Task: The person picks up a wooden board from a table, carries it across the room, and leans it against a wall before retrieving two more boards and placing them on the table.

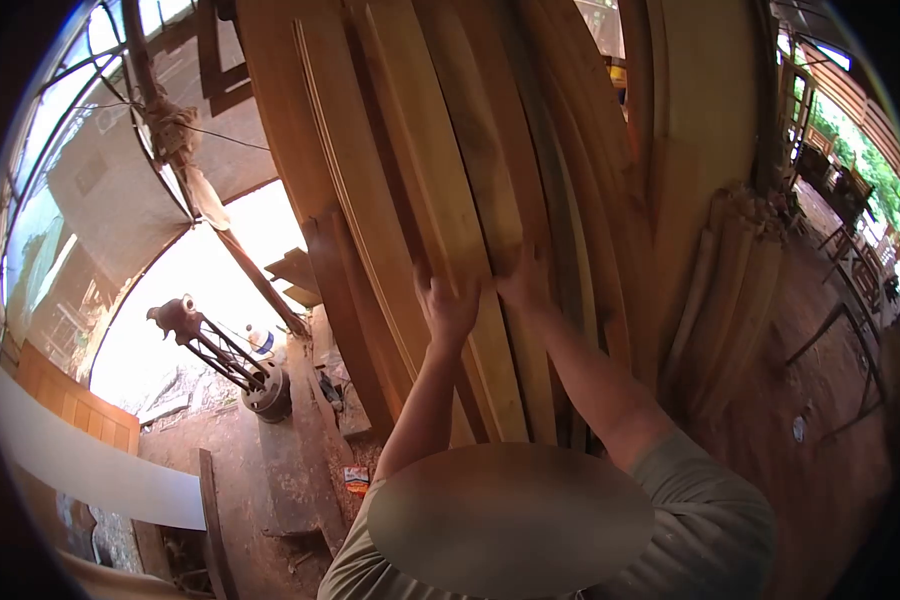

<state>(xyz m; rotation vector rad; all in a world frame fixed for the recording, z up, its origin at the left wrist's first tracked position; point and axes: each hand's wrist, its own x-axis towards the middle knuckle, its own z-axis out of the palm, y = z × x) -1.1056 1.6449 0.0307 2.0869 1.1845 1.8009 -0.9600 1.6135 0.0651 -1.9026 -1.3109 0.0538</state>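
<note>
Long wooden boards stand leaning side by side in front of me. My left hand (447,305) is on a pale yellowish board (425,150), its fingers wrapped over the board's left edge. To the right, my right hand (526,282) holds the neighbouring brown board (485,130), fingers curled at its right side. Both hands are at about the same height, a short gap apart. The thumbs point toward each other near the seam between the two boards.
More planks (710,130) lean at the right, beside a bundle of short wood pieces (735,270). At the left are a metal stand with a round base (268,392), a slanting pole (240,250) and a white panel (100,460). A small red packet (357,479) lies low near my left arm.
</note>
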